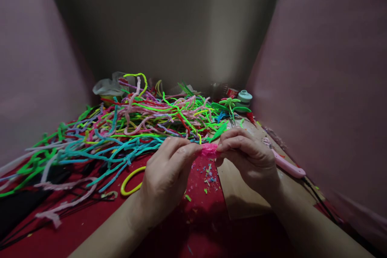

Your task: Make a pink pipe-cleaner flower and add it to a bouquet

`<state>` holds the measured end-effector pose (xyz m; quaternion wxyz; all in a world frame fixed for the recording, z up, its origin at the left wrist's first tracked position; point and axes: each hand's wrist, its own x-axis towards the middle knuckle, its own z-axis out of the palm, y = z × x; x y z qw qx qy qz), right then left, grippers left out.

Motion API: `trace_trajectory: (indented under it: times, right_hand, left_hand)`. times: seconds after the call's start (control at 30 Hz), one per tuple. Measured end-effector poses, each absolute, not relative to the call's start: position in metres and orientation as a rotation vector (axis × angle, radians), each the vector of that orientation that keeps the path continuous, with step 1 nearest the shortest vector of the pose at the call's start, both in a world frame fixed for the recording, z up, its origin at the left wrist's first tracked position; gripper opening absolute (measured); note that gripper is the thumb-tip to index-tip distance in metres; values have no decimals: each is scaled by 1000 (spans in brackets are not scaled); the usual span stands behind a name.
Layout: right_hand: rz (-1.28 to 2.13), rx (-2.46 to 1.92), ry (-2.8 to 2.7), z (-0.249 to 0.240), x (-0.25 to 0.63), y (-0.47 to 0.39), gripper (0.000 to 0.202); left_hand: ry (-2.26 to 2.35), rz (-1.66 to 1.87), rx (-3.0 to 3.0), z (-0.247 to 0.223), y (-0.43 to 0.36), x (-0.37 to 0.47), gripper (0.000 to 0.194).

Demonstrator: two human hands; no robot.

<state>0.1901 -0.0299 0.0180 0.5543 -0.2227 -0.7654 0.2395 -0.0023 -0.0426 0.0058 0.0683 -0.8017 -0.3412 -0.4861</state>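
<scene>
A short, bright pink fuzzy chenille piece is stretched between my two hands, above the red surface. My left hand pinches its left end between thumb and forefinger. At the other end, the fingertips of my right hand are closed on it. Beneath the piece lie small coloured fuzz clippings. Beside my left wrist is a yellow loop handle, partly covered by the hand. Behind both hands spreads a tangled heap of coloured chenille stems.
A pink-handled tool with a cord lies right of my right hand, on a tan board. Further back are a green chenille flower and a pale teal-capped bottle. Pink panels rise at both sides.
</scene>
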Motion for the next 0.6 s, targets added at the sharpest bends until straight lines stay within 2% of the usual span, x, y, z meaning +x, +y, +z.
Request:
trace_trajectory:
  times: [0.23,0.43,0.6]
  right_hand:
    - [609,-511,-1787,13,191,-29,21]
    - [627,-538,-1780,12,190,-29,19]
    - [590,-534,-1808,12,191,-28,19]
  left_hand:
    - [-999,-1422,-2408,7,-42,-3,26]
    - [-999,-1383,-2411,7,-41,-3,16]
    - [-999,-1367,-2389,6,-40,-2,16]
